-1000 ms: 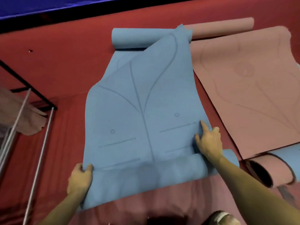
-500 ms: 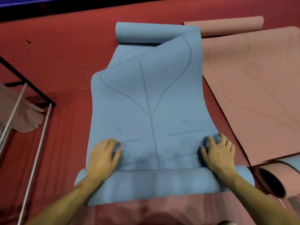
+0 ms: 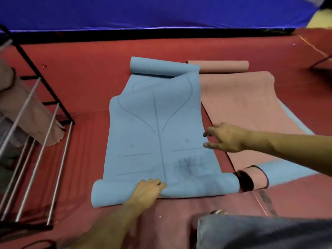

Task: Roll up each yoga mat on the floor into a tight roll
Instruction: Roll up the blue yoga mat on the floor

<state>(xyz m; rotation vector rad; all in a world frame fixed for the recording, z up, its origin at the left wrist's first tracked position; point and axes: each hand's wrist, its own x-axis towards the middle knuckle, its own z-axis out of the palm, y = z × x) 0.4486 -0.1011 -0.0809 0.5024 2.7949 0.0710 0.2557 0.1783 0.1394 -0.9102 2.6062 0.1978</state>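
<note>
A blue yoga mat [image 3: 156,123] lies on the red floor, curled at its far end and rolled a short way at its near end [image 3: 197,189]. My left hand [image 3: 149,191] presses flat on the middle of that near roll. My right hand [image 3: 224,138] hovers above the mat's right edge with fingers loosely spread, holding nothing. A pink mat [image 3: 248,105] lies spread to the right, its near end curled into a loose roll [image 3: 253,178] with a blue underside.
A metal rack [image 3: 36,141] with silver bars stands at the left, with pinkish rolled mats [image 3: 27,112] on it. A blue padded wall [image 3: 161,11] runs along the back. My knee in dark cloth [image 3: 260,230] fills the lower right.
My right hand has lifted off the roll and moved up to the mat's right edge. My left hand has slid right to the middle of the roll. The view has pulled back.
</note>
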